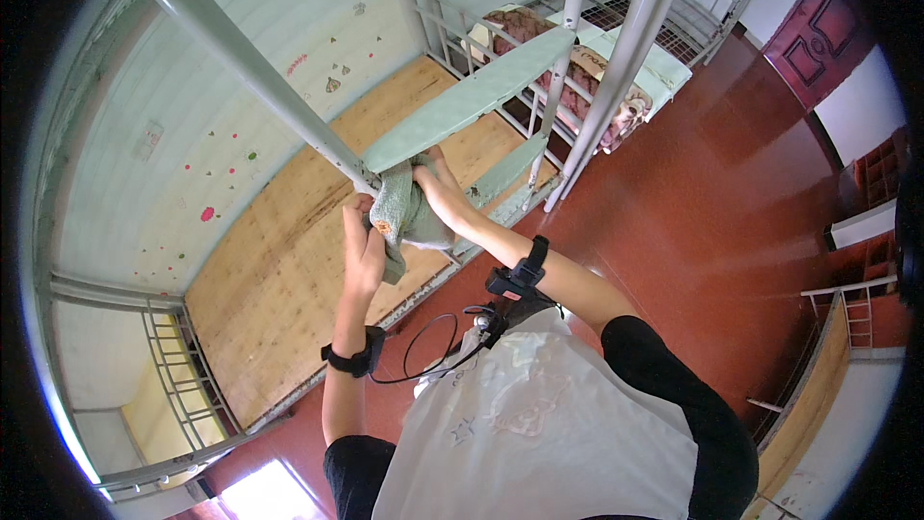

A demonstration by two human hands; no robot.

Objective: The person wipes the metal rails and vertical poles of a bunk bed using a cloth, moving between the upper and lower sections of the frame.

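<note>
A green-grey cloth [395, 206] with a small orange patch is wrapped around the metal bed rail [267, 94], close to the lower end of a pale green ladder step [469, 101]. My left hand [363, 238] grips the cloth from the left side of the rail. On the other side, my right hand [429, 170] holds it just under the step, its fingertips partly hidden behind cloth and step. A second green step [509, 170] lies lower down, beyond my right forearm.
A bare plywood bed board [289, 260] spreads below the rail. Upright metal posts [621, 72] stand to the right of the steps. Behind them is a bed with a patterned blanket [585, 72]. Red floor [686, 217] extends right towards a dark red door [819, 32].
</note>
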